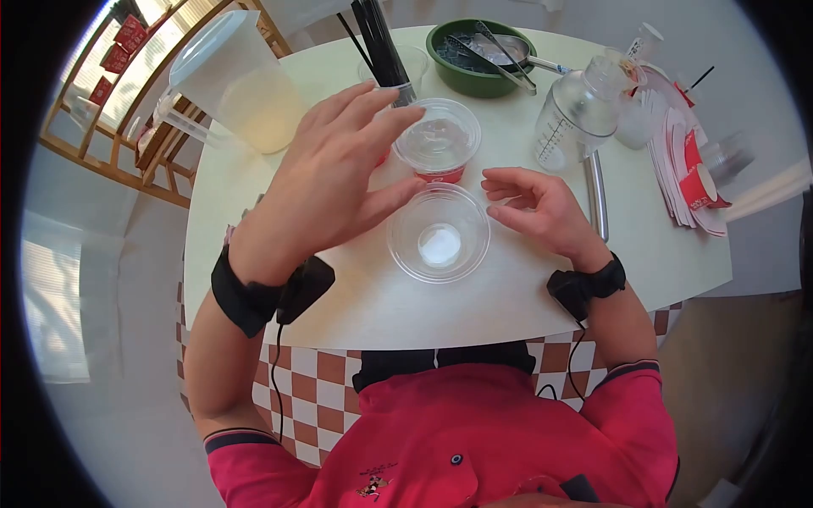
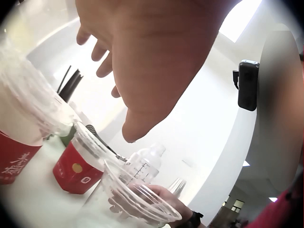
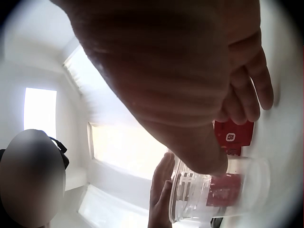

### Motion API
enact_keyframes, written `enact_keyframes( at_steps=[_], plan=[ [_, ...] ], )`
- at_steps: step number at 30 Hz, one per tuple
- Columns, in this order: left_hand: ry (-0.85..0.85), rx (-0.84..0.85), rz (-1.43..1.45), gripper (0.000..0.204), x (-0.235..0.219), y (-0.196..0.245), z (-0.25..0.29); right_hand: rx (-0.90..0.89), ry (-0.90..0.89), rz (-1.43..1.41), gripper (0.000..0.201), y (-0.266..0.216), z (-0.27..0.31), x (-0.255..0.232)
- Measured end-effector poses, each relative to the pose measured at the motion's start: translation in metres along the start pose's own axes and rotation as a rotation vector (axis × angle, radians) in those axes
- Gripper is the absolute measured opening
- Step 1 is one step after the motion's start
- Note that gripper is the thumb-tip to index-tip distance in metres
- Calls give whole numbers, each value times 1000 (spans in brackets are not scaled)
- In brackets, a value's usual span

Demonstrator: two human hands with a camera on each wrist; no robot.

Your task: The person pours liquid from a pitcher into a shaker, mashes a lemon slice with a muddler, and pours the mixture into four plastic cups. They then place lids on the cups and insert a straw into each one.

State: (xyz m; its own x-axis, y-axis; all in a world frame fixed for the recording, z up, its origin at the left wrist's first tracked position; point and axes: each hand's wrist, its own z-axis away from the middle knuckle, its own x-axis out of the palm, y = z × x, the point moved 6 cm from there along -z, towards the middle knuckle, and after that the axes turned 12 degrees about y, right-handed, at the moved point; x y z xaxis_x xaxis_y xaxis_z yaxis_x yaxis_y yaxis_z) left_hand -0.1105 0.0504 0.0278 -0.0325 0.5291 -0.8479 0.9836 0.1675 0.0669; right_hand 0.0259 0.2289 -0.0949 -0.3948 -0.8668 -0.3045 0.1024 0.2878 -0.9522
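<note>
A clear plastic cup (image 1: 461,222) stands upright near the middle of the table, between the two hands. My left hand (image 1: 326,182) is raised to its left with fingers spread and nothing held, thumb tip overlapping the rim in the head view. To the cup's right, my right hand (image 1: 546,212) is loosely bent and holds nothing. Just behind stands a red cup (image 2: 76,166) with a clear domed top (image 1: 438,140). Another red cup (image 2: 16,156) shows at the left of the left wrist view, mostly hidden by the left hand in the head view.
A lidded pitcher (image 1: 254,102) of pale yellow liquid stands back left, beside black straws (image 1: 377,42). Behind the cups are a green bowl (image 1: 461,80) with metal tongs (image 1: 491,61), a clear graduated bottle (image 1: 580,114) and a metal rod (image 1: 598,199). Red paper cups (image 1: 699,188) lie far right.
</note>
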Motion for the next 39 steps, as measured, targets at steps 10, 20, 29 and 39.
enact_keyframes(
  at_steps=[10,20,29,39],
  plan=[
    [-598,-85,160,83,60,2,-72,-268,223,198,78,-11,-38,22],
    [-617,21,-11,87,72,16,-78,-216,292,59,80,-10,-48,34],
    [-474,124,50,82,39,31,-105,-320,388,-59,82,-13,-42,21],
    [-338,112,29,79,-42,34,-126,-253,397,-11,96,-22,-20,-7]
  ],
)
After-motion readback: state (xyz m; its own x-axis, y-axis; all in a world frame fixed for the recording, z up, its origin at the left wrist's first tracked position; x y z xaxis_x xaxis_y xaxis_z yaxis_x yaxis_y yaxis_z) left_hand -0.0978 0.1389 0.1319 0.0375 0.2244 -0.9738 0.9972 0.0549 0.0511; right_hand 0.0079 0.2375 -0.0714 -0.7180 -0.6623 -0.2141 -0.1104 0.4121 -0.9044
